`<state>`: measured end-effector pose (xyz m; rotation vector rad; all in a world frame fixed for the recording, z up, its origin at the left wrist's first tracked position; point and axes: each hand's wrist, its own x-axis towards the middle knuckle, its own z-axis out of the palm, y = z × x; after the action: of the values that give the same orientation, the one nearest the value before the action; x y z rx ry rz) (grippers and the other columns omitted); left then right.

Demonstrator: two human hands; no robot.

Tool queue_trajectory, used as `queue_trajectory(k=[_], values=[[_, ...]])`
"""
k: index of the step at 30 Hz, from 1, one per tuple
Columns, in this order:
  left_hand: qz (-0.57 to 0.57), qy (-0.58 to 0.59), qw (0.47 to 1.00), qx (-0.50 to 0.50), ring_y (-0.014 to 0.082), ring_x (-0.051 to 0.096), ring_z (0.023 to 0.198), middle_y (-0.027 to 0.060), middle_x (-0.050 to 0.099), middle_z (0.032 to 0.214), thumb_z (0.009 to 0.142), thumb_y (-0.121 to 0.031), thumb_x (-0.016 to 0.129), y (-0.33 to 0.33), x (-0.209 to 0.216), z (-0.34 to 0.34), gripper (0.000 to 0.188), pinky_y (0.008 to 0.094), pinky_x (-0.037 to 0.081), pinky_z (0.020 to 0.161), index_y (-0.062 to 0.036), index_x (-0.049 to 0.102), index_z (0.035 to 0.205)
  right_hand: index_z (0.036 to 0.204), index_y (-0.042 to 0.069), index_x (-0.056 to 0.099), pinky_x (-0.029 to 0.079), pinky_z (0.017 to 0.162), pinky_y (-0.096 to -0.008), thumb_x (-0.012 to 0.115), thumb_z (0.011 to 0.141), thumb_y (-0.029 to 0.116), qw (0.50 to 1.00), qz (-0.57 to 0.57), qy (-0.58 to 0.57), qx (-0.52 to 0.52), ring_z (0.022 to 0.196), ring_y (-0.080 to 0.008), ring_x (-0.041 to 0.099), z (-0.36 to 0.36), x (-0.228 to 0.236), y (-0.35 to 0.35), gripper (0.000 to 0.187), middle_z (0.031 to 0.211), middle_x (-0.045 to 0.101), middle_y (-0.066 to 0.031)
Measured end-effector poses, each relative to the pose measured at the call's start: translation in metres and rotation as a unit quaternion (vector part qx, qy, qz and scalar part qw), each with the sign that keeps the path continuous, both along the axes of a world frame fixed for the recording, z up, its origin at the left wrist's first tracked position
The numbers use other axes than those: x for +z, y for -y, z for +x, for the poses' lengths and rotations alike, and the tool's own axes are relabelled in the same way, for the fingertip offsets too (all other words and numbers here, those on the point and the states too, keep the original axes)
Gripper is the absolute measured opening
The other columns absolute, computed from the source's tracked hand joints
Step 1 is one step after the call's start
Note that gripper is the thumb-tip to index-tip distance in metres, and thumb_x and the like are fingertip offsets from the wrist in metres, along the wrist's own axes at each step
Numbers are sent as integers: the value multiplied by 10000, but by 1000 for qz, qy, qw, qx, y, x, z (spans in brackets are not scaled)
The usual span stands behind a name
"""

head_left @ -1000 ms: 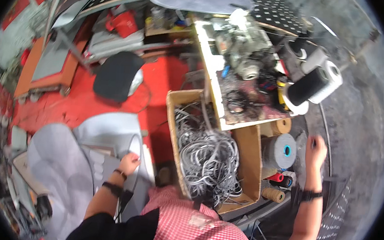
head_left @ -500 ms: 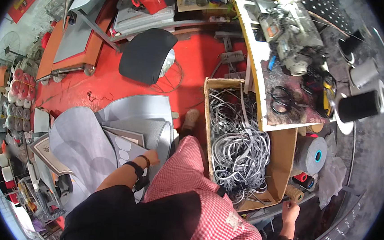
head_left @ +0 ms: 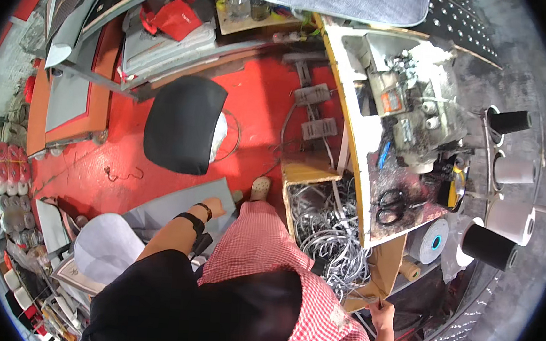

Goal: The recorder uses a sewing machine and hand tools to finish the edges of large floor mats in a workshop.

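Note:
My right hand is at the near right corner of an open cardboard box, fingers curled at its rim. A tangle of grey and white cords or strips fills much of the box. My left hand, with a bracelet and a dark band on the wrist, hangs curled over large grey mats. Nothing shows sticking out of that fist. A rounded pale grey piece lies left of that arm.
A worktable with a grimy machine and black-handled scissors overhangs the box. Thread cones stand to the right. A black stool sits on the red floor. Shelved goods line the left side.
My view has shifted forward, so the stool and worktable sit lower in the picture. My right hand has gone from beside a twine spool to the box's near corner. The left stays curled.

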<state>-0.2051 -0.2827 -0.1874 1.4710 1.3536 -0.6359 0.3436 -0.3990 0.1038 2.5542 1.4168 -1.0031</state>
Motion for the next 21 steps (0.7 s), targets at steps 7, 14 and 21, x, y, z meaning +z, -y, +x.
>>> queue_trajectory(k=[7, 14, 21], values=[[163, 116, 979, -31, 301, 598, 675, 141, 636, 756, 701, -257, 598, -98, 53, -18, 213, 392, 472, 603, -50, 637, 731, 618, -25, 582, 418, 481, -320, 675, 646, 198, 1000, -8, -27, -9, 491, -120, 509, -41, -37, -62, 243, 505, 527, -120], [30, -12, 999, -3, 363, 592, 841, 203, 625, 860, 780, -374, 492, -194, 64, -62, 389, 432, 467, 732, -25, 664, 800, 894, 74, 658, 494, 658, -271, 655, 708, 124, 978, 4, -199, 65, 700, -183, 641, -148, -21, -246, 192, 777, 662, -89], [-36, 97, 980, 168, 365, 434, 1143, 259, 437, 1233, 890, -468, 336, -437, 21, -53, 564, 397, 365, 937, -42, 400, 1255, 900, 23, 641, 458, 605, -231, 653, 757, 114, 944, 37, -318, -83, 644, -78, 567, -220, -52, -364, 170, 753, 641, -46]])
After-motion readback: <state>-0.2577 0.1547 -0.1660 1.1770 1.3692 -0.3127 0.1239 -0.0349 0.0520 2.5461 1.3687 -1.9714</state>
